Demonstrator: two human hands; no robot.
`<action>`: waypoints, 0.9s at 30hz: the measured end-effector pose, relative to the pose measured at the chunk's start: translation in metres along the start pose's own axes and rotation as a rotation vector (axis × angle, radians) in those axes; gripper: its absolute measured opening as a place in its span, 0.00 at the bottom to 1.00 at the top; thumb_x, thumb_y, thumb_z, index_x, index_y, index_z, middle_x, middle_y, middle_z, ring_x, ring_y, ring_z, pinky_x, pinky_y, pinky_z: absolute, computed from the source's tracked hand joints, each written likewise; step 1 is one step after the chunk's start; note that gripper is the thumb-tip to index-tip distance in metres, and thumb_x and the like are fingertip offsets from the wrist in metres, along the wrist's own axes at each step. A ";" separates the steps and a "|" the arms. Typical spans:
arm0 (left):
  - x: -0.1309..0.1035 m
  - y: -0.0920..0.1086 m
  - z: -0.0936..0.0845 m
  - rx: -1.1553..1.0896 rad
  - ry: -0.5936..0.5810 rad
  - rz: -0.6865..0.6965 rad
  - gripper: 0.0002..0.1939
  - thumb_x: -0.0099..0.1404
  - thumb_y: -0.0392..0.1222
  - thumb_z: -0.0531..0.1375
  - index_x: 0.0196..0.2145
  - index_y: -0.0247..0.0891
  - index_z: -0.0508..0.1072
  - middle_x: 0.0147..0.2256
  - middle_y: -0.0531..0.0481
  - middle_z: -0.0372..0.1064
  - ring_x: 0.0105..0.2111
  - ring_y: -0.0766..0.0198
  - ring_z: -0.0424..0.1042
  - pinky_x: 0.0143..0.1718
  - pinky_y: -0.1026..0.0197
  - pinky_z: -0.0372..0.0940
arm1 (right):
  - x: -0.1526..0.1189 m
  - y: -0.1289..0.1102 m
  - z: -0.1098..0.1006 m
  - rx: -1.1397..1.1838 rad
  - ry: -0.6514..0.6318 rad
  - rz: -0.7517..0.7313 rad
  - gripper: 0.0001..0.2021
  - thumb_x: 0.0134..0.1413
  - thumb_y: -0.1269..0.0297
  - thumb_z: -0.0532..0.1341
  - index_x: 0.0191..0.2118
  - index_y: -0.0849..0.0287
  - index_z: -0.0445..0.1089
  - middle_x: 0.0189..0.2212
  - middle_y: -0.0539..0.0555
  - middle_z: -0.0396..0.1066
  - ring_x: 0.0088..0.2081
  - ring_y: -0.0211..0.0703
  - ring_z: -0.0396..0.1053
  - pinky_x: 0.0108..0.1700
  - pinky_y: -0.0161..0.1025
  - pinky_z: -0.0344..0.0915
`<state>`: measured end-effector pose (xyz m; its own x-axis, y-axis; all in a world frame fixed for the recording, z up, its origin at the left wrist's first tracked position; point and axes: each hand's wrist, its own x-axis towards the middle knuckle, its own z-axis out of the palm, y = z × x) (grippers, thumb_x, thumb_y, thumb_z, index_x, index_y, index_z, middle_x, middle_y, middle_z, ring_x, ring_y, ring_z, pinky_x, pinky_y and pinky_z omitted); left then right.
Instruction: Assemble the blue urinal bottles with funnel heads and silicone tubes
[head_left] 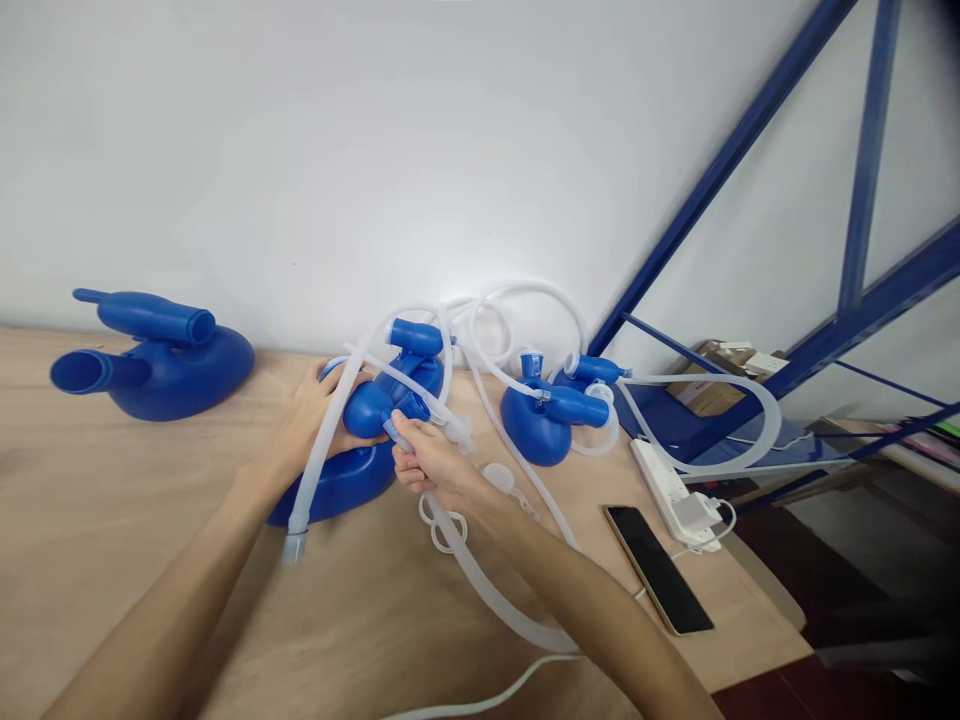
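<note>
My left hand (pixel 304 415) is wrapped round the neck and handle area of a blue plastic urinal bottle (pixel 352 490) on the wooden table. With closed fingers my right hand (pixel 435 458) grips the clear connector end of a translucent hose (pixel 484 590), which meets the rounded blue part of that bottle. Whether the connector is seated there I cannot tell. Across my left hand drapes another hose length (pixel 330 430), its grey-white end fitting (pixel 295 546) hanging over the bottle's front. White rings (pixel 448 528) lie under my right wrist, and a round white cap (pixel 497 476) is just beyond.
A blue bottle (pixel 184 375) without a hose stands at the left. To the right are more blue bottles (pixel 536 425) with coiled hoses (pixel 525 290). A phone (pixel 660 570) and a power strip (pixel 667 485) lie near the right edge, beside a blue metal rack (pixel 750 130).
</note>
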<state>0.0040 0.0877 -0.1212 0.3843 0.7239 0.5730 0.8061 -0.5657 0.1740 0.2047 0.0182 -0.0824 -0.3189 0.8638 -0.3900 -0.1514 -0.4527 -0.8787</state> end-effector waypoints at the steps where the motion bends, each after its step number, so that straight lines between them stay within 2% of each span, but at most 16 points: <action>1: -0.001 0.001 -0.001 0.015 -0.007 -0.015 0.34 0.60 0.61 0.69 0.60 0.46 0.71 0.64 0.40 0.69 0.62 0.30 0.63 0.51 0.37 0.70 | -0.003 0.000 0.002 -0.006 0.024 -0.008 0.20 0.74 0.48 0.57 0.33 0.54 0.57 0.16 0.37 0.52 0.16 0.27 0.45 0.18 0.26 0.37; 5: -0.004 0.003 -0.004 0.020 -0.004 -0.025 0.35 0.61 0.62 0.68 0.61 0.47 0.71 0.64 0.41 0.69 0.62 0.31 0.63 0.46 0.42 0.72 | -0.008 0.000 0.007 -0.013 0.058 -0.060 0.20 0.75 0.50 0.57 0.32 0.56 0.58 0.17 0.38 0.52 0.16 0.27 0.46 0.19 0.26 0.38; 8: -0.003 0.000 -0.003 -0.002 0.017 -0.001 0.35 0.61 0.62 0.68 0.61 0.47 0.71 0.62 0.40 0.69 0.61 0.33 0.65 0.48 0.42 0.72 | -0.008 0.002 0.007 0.022 0.046 -0.082 0.25 0.73 0.48 0.59 0.27 0.56 0.55 0.17 0.39 0.49 0.17 0.27 0.43 0.19 0.28 0.36; 14: 0.000 -0.006 0.002 -0.047 0.053 0.088 0.37 0.59 0.65 0.70 0.59 0.44 0.71 0.61 0.39 0.71 0.60 0.35 0.67 0.56 0.39 0.70 | -0.006 0.009 -0.006 0.054 -0.105 -0.119 0.28 0.68 0.44 0.63 0.27 0.55 0.51 0.17 0.38 0.46 0.19 0.28 0.37 0.21 0.30 0.31; 19: 0.003 -0.009 0.004 -0.095 0.040 0.101 0.38 0.58 0.66 0.70 0.59 0.43 0.70 0.61 0.38 0.71 0.61 0.34 0.68 0.59 0.37 0.68 | -0.004 0.014 -0.010 0.049 -0.171 -0.154 0.26 0.71 0.46 0.60 0.28 0.55 0.51 0.17 0.37 0.45 0.19 0.30 0.34 0.21 0.32 0.30; 27: 0.004 -0.010 0.005 -0.125 0.009 0.070 0.39 0.56 0.65 0.70 0.58 0.45 0.69 0.61 0.39 0.70 0.62 0.33 0.66 0.61 0.36 0.66 | -0.002 0.021 -0.012 0.076 -0.181 -0.157 0.24 0.69 0.46 0.62 0.30 0.54 0.52 0.18 0.37 0.46 0.19 0.29 0.34 0.22 0.33 0.29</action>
<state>-0.0006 0.0983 -0.1249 0.4332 0.6774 0.5945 0.7145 -0.6602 0.2316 0.2139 0.0096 -0.1032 -0.4472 0.8742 -0.1891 -0.2802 -0.3377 -0.8986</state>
